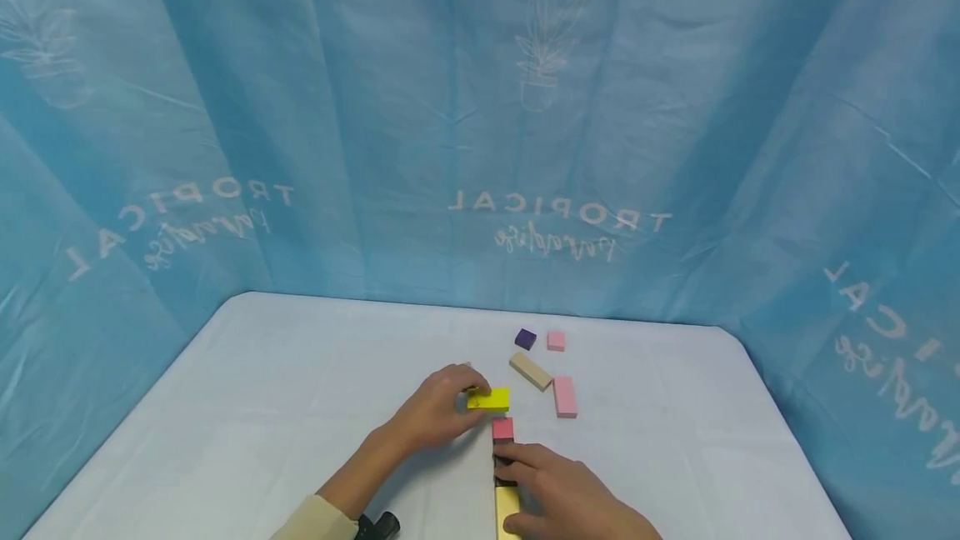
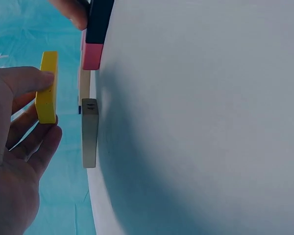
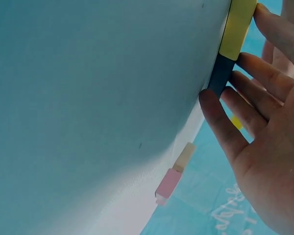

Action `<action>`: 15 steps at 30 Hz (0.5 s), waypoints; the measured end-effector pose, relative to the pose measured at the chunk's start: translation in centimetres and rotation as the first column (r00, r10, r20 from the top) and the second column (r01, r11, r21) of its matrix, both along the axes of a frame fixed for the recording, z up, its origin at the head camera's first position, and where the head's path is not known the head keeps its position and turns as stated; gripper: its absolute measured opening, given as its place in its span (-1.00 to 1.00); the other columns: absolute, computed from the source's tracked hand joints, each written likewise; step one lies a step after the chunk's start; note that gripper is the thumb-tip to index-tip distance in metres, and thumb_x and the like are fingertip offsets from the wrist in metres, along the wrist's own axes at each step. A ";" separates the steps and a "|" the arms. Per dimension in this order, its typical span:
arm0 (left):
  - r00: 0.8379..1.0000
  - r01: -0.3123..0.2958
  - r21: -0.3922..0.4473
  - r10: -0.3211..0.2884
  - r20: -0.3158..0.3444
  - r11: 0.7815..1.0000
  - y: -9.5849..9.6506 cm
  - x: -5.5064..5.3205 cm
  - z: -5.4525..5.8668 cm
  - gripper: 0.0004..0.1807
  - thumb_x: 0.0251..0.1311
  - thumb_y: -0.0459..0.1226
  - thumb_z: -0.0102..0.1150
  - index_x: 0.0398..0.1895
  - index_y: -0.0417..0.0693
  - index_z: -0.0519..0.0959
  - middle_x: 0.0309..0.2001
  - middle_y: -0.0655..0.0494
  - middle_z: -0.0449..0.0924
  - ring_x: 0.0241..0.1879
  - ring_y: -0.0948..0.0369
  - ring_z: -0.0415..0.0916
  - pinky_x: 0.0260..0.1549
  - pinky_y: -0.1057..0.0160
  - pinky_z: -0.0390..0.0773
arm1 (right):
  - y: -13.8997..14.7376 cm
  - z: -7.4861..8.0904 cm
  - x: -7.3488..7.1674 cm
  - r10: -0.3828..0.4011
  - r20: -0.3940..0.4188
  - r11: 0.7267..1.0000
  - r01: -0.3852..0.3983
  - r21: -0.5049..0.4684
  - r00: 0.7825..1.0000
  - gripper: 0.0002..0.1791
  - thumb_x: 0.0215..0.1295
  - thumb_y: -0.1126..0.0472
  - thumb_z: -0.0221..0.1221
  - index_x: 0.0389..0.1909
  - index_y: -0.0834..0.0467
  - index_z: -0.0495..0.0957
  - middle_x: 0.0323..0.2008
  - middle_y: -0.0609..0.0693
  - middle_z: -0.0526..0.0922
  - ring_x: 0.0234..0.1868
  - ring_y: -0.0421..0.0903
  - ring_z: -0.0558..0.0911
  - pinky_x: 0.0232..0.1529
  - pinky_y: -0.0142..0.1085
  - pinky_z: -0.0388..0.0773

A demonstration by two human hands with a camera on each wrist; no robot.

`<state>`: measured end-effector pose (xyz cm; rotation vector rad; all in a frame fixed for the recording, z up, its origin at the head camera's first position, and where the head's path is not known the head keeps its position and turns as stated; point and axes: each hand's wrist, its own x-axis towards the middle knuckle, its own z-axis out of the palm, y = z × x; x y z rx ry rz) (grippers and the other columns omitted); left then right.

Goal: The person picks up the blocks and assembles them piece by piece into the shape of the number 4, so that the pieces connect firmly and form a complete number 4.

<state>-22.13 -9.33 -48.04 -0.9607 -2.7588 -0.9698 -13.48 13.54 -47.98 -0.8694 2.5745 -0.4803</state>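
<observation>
A bright yellow rectangular block is pinched between the thumb and fingers of my left hand, raised above the table as the left wrist view shows. Below it runs a row of blocks placed end to end: a red-pink one, a dark one and a pale yellow one. My right hand lies over this row from the right, fingers extended and touching the dark block, thumb at the pale yellow one. A beige block, mostly hidden by the left hand in the head view, rests on the table.
Beyond the row, loose blocks lie on the white table: a beige one, a pink one, a purple one and a small pink one. Blue curtains hang behind. Near the left forearm is a black object.
</observation>
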 end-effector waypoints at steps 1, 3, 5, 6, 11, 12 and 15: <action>1.000 0.002 -0.002 -0.002 0.009 1.000 -0.1 0.2 -0.1 -0.74 0.08 -0.18 0.35 -0.13 0.14 0.61 -0.13 0.38 0.55 -0.08 0.34 0.44 0.06 0.18 0.45 | 0.0 0.0 0.0 -0.001 0.003 1.000 0.001 -0.003 1.000 -0.34 0.13 -0.36 0.16 0.27 -0.27 0.41 0.35 -0.36 0.22 0.24 -0.25 0.32 0.04 -0.10 0.50; 1.000 0.003 -0.013 -0.003 0.026 1.000 -0.4 0.5 -0.3 -0.74 0.08 -0.18 0.36 -0.13 0.15 0.61 -0.13 0.39 0.54 -0.07 0.34 0.44 0.07 0.17 0.45 | 0.0 -0.1 0.2 0.007 -0.004 1.000 -0.007 -0.011 1.000 -0.32 0.12 -0.36 0.16 0.27 -0.24 0.42 0.35 -0.34 0.24 0.24 -0.24 0.33 0.03 -0.12 0.51; 0.999 0.007 -0.027 -0.006 0.043 1.000 -0.7 0.9 -0.4 -0.75 0.08 -0.18 0.36 -0.13 0.15 0.62 -0.14 0.40 0.54 -0.09 0.34 0.44 0.05 0.16 0.46 | 0.0 -0.3 0.4 0.024 -0.027 1.000 -0.024 -0.020 0.999 -0.31 0.12 -0.37 0.15 0.27 -0.21 0.43 0.35 -0.31 0.25 0.24 -0.23 0.34 0.02 -0.14 0.52; 0.999 0.007 -0.033 -0.005 0.052 0.999 -0.8 1.1 -0.5 -0.74 0.08 -0.17 0.36 -0.13 0.16 0.62 -0.14 0.40 0.54 -0.10 0.34 0.44 0.04 0.17 0.47 | 0.0 -0.4 0.5 0.029 -0.035 0.999 -0.030 -0.024 0.999 -0.31 0.12 -0.38 0.14 0.27 -0.19 0.44 0.35 -0.30 0.25 0.24 -0.22 0.34 0.02 -0.14 0.52; 0.998 0.004 -0.060 0.000 0.064 0.998 -1.4 1.5 -0.3 -0.74 0.08 -0.16 0.36 -0.13 0.19 0.61 -0.11 0.40 0.53 -0.09 0.33 0.43 0.03 0.17 0.48 | -0.1 -0.2 0.4 0.019 -0.037 1.000 -0.019 0.001 0.999 -0.31 0.13 -0.38 0.13 0.27 -0.22 0.42 0.36 -0.32 0.23 0.24 -0.23 0.33 0.04 -0.13 0.50; 0.998 0.001 -0.066 0.003 0.065 0.998 -1.5 1.5 -0.2 -0.73 0.07 -0.16 0.36 -0.13 0.20 0.60 -0.10 0.41 0.52 -0.10 0.34 0.43 0.02 0.17 0.48 | -0.1 -0.1 0.4 0.011 -0.026 1.000 -0.011 0.005 1.000 -0.31 0.12 -0.38 0.14 0.27 -0.24 0.41 0.36 -0.33 0.23 0.24 -0.23 0.33 0.05 -0.12 0.50; 0.998 0.003 -0.080 0.002 0.068 0.997 -1.9 1.4 -0.1 -0.73 0.05 -0.17 0.37 -0.15 0.21 0.60 -0.13 0.42 0.51 -0.14 0.35 0.42 -0.01 0.18 0.50 | -0.2 0.2 0.2 0.001 -0.020 1.000 -0.001 0.016 1.000 -0.32 0.11 -0.37 0.16 0.27 -0.26 0.41 0.35 -0.34 0.22 0.24 -0.23 0.33 0.05 -0.11 0.50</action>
